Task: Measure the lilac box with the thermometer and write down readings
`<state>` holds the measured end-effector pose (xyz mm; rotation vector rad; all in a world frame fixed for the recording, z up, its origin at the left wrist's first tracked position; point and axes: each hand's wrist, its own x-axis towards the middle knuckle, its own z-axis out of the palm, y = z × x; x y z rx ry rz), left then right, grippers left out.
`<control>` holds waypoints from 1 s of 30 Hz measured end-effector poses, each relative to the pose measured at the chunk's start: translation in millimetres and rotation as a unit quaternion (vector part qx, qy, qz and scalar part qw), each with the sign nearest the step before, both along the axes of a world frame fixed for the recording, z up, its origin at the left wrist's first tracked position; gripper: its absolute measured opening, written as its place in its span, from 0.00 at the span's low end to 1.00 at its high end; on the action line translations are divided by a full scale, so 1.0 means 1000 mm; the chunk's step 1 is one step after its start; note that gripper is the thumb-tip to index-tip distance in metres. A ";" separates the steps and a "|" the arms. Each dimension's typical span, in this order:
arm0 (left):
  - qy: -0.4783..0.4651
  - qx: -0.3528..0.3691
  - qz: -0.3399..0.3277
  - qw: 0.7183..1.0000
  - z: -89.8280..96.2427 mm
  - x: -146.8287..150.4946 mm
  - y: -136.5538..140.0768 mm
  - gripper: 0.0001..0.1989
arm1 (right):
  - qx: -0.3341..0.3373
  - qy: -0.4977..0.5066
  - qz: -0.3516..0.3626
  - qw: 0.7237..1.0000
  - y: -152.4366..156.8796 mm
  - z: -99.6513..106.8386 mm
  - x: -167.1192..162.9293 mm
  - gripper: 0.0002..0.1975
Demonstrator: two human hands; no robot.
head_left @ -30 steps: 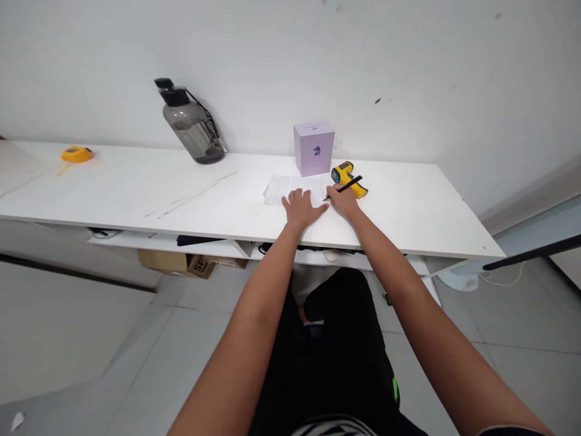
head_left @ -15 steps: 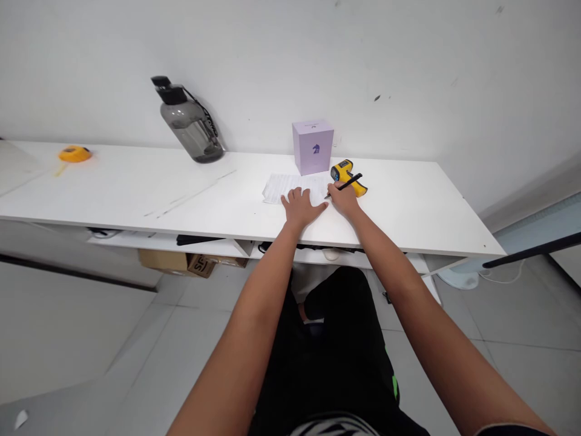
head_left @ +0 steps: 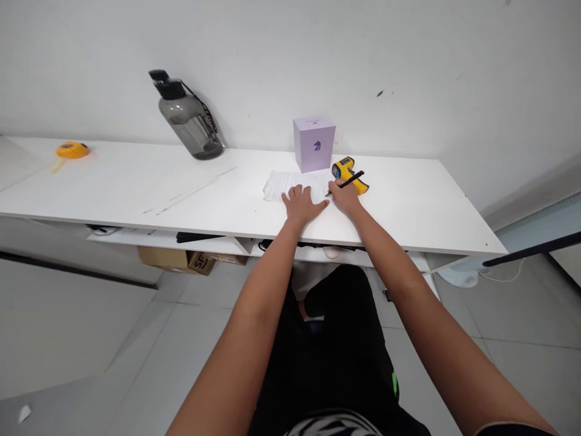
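soft even light, wide-angle edge stretch, slightly blurry paper [head_left: 278, 184]

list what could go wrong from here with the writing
The paper could slide or crease if the spread left hand shifts. The right hand, gripping the black pen, looks very near the yellow infrared thermometer, so a wider stroke might nudge it.

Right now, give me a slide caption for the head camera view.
Left hand spread on a paper sheet, right hand holding a black pen, near a purple box and yellow device.
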<state>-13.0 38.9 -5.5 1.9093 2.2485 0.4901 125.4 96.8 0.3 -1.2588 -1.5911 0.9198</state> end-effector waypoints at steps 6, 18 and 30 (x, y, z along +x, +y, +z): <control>-0.003 0.006 0.000 1.000 -0.002 0.000 0.001 0.39 | 0.008 -0.001 -0.009 1.000 0.002 -0.002 0.000 0.14; -0.009 0.003 0.002 1.000 -0.001 0.000 0.001 0.40 | 0.009 0.005 -0.028 1.000 0.005 -0.005 0.000 0.14; -0.006 0.002 0.000 1.000 -0.001 0.000 0.000 0.40 | 0.006 0.011 0.003 1.000 0.006 -0.007 0.000 0.13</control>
